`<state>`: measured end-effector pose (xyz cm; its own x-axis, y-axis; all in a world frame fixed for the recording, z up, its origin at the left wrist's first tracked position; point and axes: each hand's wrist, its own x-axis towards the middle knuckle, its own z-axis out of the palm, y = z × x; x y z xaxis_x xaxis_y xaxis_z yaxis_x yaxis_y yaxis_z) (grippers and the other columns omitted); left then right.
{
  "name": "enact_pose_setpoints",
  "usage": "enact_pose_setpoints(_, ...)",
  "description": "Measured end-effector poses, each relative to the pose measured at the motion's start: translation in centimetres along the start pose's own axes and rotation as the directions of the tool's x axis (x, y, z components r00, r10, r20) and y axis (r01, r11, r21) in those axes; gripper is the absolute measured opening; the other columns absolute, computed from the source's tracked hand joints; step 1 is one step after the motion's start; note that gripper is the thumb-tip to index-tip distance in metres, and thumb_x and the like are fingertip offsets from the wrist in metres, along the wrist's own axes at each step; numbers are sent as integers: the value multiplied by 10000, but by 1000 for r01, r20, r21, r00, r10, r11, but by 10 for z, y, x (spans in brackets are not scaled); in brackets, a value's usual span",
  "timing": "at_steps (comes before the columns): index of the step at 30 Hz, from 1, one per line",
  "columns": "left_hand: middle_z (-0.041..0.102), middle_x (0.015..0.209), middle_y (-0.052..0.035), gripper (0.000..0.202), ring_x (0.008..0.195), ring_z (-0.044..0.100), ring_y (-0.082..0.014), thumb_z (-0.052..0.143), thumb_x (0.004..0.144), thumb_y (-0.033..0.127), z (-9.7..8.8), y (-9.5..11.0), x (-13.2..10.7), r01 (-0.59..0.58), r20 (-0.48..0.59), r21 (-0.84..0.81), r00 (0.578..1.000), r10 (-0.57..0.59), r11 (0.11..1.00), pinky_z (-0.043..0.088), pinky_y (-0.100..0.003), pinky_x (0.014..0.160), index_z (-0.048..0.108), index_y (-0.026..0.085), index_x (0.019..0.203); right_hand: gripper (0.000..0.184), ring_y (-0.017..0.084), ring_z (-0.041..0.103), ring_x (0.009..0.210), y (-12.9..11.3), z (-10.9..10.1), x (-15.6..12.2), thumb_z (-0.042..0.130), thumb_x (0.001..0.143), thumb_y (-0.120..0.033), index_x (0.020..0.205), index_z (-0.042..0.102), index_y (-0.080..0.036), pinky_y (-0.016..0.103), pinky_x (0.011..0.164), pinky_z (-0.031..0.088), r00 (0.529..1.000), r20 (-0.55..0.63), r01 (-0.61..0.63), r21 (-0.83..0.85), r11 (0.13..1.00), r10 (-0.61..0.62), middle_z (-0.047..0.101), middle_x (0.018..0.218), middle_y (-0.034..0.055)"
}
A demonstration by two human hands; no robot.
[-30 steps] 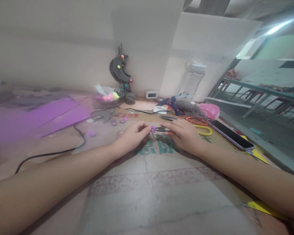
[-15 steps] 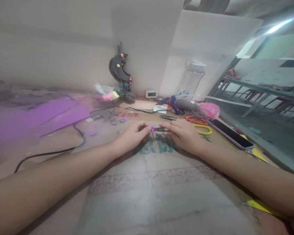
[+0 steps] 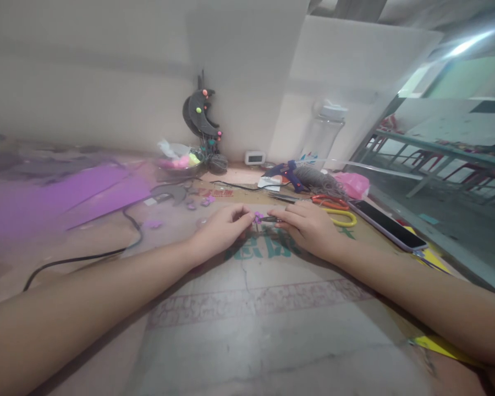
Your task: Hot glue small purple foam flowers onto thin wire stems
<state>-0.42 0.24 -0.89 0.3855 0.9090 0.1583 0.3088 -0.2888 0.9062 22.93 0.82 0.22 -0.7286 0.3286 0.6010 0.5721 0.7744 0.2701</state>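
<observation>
Both my forearms reach forward across a sheet of printed cardboard. My left hand is closed in a pinch on a tiny purple piece at its fingertips. My right hand is closed round a small dark metal tool, which looks like snips or tweezers, with its tip at the purple piece. The two hands almost touch, low over the cardboard's green lettering.
Purple foam sheets lie at the left, with a black cable beside them. A black crescent ornament, a bowl of scraps, a glue gun, twine, scissors, a phone and a bottle stand behind.
Hardly anything differs. Both hands stay together on the purple piece, with only slight shifts of the fingers and the tool.
</observation>
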Motion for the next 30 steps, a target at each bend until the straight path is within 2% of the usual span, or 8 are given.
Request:
enact_pose_setpoints(7, 509, 596, 33, 310, 510, 466, -106, 492, 912, 433, 1, -1, 0, 9, -3, -46, 1000, -9, 999, 347, -220, 469, 507, 192, 717, 279, 204, 562, 733, -2, -2, -2, 470, 991, -254, 1155, 655, -124, 317, 642, 405, 998, -15, -63, 15, 998, 63, 657, 785, 81)
enact_pose_setpoints(30, 527, 613, 29, 304, 545, 492, -117, 489, 912, 434, 0, -4, 1, 4, -2, -15, 1000, -5, 1000, 377, -236, 519, 525, 193, 730, 234, 179, 562, 692, -1, -1, 1, 489, 989, -238, 1091, 677, -144, 312, 638, 377, 999, 38, -18, 3, 1000, 18, 672, 752, 50)
